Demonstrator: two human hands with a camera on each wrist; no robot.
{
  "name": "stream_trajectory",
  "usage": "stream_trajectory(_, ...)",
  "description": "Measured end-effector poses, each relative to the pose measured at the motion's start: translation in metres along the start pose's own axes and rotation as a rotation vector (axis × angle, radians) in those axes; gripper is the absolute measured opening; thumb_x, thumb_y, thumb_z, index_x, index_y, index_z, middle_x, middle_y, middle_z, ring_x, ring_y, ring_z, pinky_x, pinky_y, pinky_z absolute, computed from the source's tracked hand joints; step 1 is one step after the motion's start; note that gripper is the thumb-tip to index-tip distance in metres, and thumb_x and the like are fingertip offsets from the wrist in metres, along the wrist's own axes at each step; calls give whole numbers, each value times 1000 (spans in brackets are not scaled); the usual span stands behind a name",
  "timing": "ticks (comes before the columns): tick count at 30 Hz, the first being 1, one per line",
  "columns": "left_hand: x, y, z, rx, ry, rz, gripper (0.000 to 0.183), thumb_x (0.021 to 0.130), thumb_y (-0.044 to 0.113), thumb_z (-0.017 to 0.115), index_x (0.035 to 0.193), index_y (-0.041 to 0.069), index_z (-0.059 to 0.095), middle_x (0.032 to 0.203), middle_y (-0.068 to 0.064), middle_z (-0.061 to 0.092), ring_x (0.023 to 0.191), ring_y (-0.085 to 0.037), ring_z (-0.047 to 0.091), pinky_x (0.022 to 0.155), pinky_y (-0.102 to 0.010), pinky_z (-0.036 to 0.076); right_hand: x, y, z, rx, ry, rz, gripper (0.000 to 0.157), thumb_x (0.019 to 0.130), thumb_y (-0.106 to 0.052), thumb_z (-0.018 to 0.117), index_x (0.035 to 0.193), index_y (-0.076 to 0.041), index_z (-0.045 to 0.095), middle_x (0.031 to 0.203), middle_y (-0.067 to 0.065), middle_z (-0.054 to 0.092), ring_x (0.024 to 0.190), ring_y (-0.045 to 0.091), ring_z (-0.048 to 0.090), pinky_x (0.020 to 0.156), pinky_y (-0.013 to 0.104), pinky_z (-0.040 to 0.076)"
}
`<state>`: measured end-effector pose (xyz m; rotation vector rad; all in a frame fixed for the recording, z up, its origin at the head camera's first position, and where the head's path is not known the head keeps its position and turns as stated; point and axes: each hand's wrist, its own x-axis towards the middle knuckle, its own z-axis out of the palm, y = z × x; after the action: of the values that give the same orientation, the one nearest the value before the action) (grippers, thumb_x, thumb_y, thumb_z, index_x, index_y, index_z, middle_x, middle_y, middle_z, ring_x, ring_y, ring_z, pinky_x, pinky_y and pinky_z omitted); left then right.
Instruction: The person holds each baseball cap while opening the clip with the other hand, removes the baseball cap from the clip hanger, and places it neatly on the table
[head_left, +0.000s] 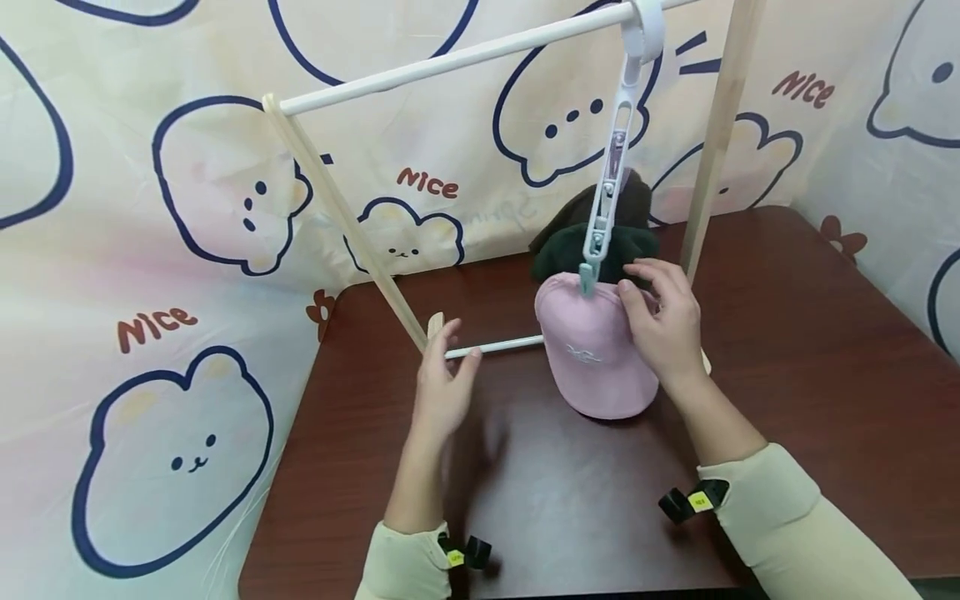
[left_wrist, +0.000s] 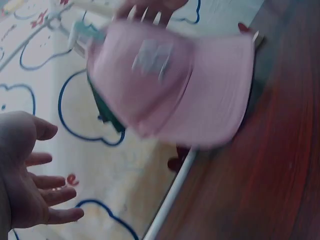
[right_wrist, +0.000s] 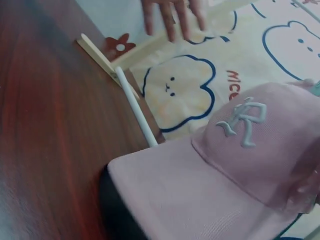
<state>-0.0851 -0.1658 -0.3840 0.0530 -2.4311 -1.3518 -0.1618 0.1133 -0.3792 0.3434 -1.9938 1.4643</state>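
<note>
A pink baseball cap [head_left: 592, 350] with an embroidered emblem hangs brim down from a teal clip [head_left: 587, 279]. The clip is at the lower end of a white slotted hanger strip [head_left: 611, 171]. My right hand [head_left: 667, 321] is at the cap's right side, thumb and fingers loosely bent beside the crown; whether they touch it is hard to tell. To the left, apart from the cap, my left hand [head_left: 442, 387] holds nothing, its fingers spread. In the left wrist view the cap [left_wrist: 150, 85] is blurred. The right wrist view shows its emblem and brim [right_wrist: 200, 195] close up.
Dark green and brown caps [head_left: 570, 250] hang behind the pink one. A white top rod [head_left: 465, 58] carries the strip between wooden posts [head_left: 348, 221]. A lower white rod [head_left: 498, 344] crosses near the brown table [head_left: 375, 500]. Patterned cloth [head_left: 225, 275] covers the walls.
</note>
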Motion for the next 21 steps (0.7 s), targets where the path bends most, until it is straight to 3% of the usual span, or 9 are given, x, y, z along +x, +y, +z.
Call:
stream_trajectory(6,12,19,26,-61,-121,100,45,93,27,58,136,24,45,137,4,44,125,-19,44,97,-47,42,1,3,1,-20,-63,-78,20,90,-20,62,103,-7,70,102,3,63,89,11,57,72,14,43)
stream_trajectory(10,26,30,42,-64,-199,129,46,94,32,56,137,24,43,140,4,42,126,-19,44,99,-46,42,2,6,-3,-55,-109,-45,19,89,-21,63,102,-9,70,98,-1,63,85,2,55,70,13,45)
stream_trajectory(13,36,36,53,-43,-240,151,50,94,36,55,140,22,41,141,2,42,128,-18,43,101,-44,41,1,9,-6,-84,-128,-5,19,90,-23,63,103,-11,70,100,-3,63,88,2,54,76,17,46)
stream_trajectory(17,43,42,65,-36,-257,182,58,93,39,55,143,18,36,146,1,36,135,-17,35,107,-44,35,-4,13,-9,-109,-143,42,20,89,-24,63,104,-12,69,99,-3,63,90,6,54,78,25,46)
stream_trajectory(21,44,43,74,-32,-212,179,64,91,43,56,147,22,31,153,0,26,139,-16,27,110,-42,30,-8,17,-10,-101,-162,55,19,89,-23,64,104,-12,69,97,-2,62,89,5,55,76,22,46)
